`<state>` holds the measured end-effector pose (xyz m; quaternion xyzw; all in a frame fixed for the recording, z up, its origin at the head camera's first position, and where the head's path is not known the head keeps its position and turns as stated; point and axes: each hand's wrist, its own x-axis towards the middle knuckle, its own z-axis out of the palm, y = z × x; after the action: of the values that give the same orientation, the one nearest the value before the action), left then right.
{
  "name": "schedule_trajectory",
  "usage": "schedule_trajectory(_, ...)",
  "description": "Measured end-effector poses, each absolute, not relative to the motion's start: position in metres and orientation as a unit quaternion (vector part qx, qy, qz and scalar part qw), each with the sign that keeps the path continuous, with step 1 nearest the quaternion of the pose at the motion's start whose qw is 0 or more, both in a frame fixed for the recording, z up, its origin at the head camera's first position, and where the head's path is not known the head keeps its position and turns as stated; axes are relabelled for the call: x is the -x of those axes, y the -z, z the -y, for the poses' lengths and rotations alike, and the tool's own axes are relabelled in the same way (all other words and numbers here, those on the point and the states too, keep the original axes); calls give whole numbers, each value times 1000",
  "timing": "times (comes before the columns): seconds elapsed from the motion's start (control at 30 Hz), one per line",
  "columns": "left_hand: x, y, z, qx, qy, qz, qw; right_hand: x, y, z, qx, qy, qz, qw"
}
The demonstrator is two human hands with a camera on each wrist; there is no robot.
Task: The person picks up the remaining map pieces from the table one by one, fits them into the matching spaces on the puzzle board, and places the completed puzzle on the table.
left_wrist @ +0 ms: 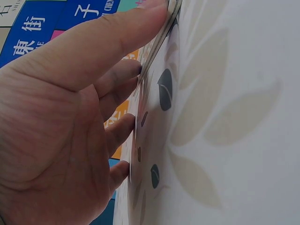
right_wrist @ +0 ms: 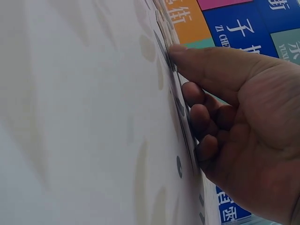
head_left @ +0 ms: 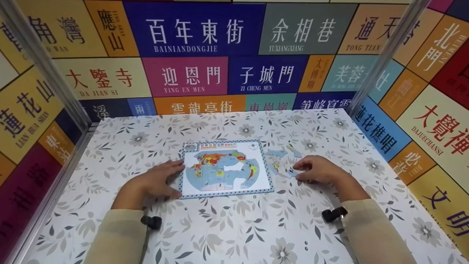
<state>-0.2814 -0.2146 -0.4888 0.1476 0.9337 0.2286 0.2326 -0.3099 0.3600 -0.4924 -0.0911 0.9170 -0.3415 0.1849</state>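
A world map jigsaw puzzle (head_left: pixel 227 187) in a blue dotted frame lies flat on the table, with white gaps at the right of its map. My left hand (head_left: pixel 157 179) rests at the board's left edge, thumb at the near corner and fingers farther up; in the left wrist view the fingers (left_wrist: pixel 123 129) look fairly straight. Right of the board, my right hand (head_left: pixel 322 170) has its thumb and forefinger at a light blue puzzle piece (head_left: pixel 290 171), seemingly pinching it. The right wrist view shows the other fingers (right_wrist: pixel 200 117) curled against the table; the forefinger is mostly hidden.
More loose pieces lie beside the board: a blue one (head_left: pixel 276 153), one with yellow (head_left: pixel 294 151) and one (head_left: pixel 275 168) near the frame. A floral cloth (head_left: pixel 220 231) covers the table. Sign-printed walls (head_left: pixel 194 29) enclose the back and sides.
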Motion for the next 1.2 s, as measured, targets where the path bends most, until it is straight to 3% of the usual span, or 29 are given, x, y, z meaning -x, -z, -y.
schedule_trajectory(1.2, 280, 487, 212, -124, -247, -930, 242, 312, 489, -345, 90, 319, -926, 182)
